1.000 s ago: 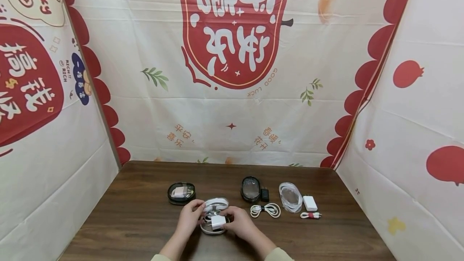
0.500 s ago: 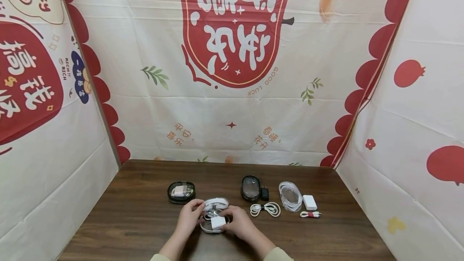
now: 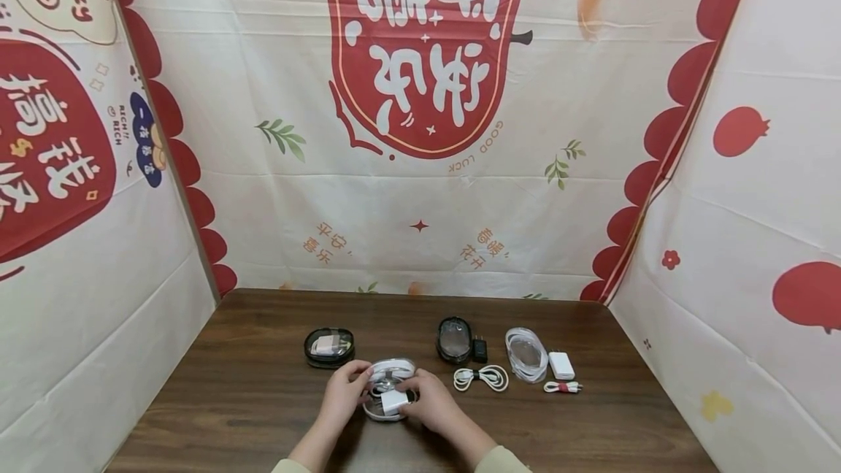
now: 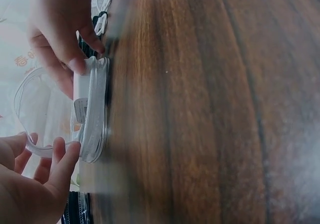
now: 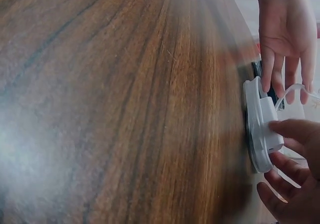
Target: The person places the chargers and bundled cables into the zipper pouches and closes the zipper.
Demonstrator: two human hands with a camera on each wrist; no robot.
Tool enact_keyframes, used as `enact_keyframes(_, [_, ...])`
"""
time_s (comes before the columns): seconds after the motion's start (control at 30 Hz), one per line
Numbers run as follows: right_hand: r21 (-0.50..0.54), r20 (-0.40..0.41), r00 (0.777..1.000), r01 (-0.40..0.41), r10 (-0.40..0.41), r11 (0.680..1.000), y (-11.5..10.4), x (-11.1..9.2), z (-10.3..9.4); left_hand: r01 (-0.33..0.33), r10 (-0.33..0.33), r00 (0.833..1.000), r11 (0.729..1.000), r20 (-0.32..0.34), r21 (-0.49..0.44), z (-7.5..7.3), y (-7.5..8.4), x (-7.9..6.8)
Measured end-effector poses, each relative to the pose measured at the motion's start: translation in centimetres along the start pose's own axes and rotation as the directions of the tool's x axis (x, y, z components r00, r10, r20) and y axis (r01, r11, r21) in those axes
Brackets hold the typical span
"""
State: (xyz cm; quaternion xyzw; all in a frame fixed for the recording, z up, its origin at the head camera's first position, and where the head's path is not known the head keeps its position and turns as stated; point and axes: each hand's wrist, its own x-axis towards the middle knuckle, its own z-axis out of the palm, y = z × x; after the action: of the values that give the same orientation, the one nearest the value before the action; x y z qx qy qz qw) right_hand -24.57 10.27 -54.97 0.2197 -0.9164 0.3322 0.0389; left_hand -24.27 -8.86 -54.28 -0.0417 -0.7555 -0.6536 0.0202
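Observation:
Between the hands on the brown table lies a small clear zip case [image 3: 384, 412] with a white rim, its clear lid [image 4: 42, 97] standing up. The left hand [image 3: 347, 391] pinches the lid's edge, with fingertips also at the rim. A white charger plug [image 3: 394, 402] sits tilted over the lower half of the case. It is pinched by the right hand [image 3: 430, 398], thumb on its face in the right wrist view. A coiled white cable [image 3: 384, 385] shows inside the case, partly hidden by the charger and fingers.
A black-rimmed case [image 3: 329, 348] holding a light charger lies to the left. On the right are another black-rimmed case [image 3: 455, 340], a black charger [image 3: 480, 350], a white cable [image 3: 481, 379], a white-rimmed case [image 3: 527, 356], a white charger [image 3: 561, 366] and a red-tied cable [image 3: 563, 387].
The right hand has shifted the white charger very slightly left over the case. The left hand keeps its place on the lid.

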Motion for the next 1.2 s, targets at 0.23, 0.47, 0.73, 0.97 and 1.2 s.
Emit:
enact_keyframes(0.23, [0.043, -0.005, 1.0, -0.025, 0.025, 0.999, 0.1, -0.1, 0.0, 0.022, -0.022, 1.0, 1.0, 0.018, 0.01, 0.0, 0.0, 0.1])
enact_keyframes(0.47, [0.201, -0.054, 0.998, -0.03, 0.042, 0.979, 0.3, -0.4, -0.9, 0.008, -0.008, 0.999, 1.0, 0.032, -0.005, -0.2, -0.2, 0.2])
enact_keyframes(0.73, [0.245, -0.212, 0.961, -0.121, 0.175, 0.962, 0.8, -0.4, -2.0, -0.095, 0.092, 0.995, 0.98, 0.024, 0.172, -0.8, -0.3, -0.2])
enact_keyframes(0.97, [0.349, -0.287, 0.922, -0.153, 0.261, 0.925, -0.1, 0.1, -2.3, -0.17, 0.165, 0.985, 0.928, 0.044, 0.332, -1.3, -0.5, -0.4])
enact_keyframes(1.2, [0.371, -0.315, 0.929, -0.069, 0.196, 0.926, -1.2, 0.7, -1.8, -0.202, 0.178, 0.979, 0.923, 0.102, 0.328, -1.7, -0.8, -0.6])
